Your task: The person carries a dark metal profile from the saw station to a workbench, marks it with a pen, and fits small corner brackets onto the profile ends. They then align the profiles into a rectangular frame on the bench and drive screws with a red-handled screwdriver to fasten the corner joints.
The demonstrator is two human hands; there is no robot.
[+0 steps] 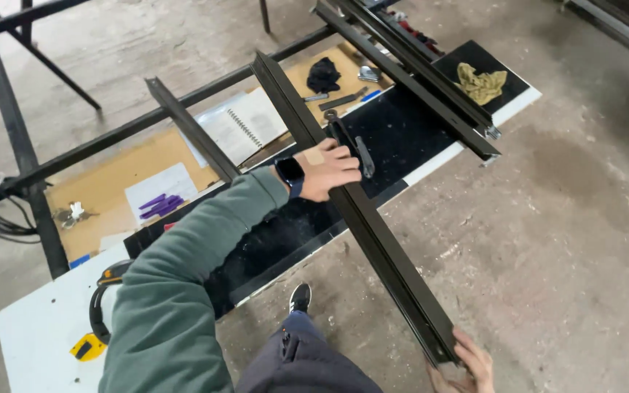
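A long black metal channel bar (373, 225) lies slanted across the black tabletop (402, 131), its near end sticking out past the table's edge over the floor. My left hand (327, 169), with a plaster on its back and a dark watch on the wrist, grips the bar near its middle. My right hand (467, 364) holds the bar's near end at the bottom of the view. A clamp with black handles (349, 142) lies just beyond my left hand.
Two more black bars (416, 80) lie across the table's far right, and a shorter one (191, 131) to the left. A yellow rag (480, 82), a spiral notebook (245, 125), a black cloth (323, 74), purple markers (160, 206) and ear muffs (100, 306) lie around. Concrete floor lies to the right.
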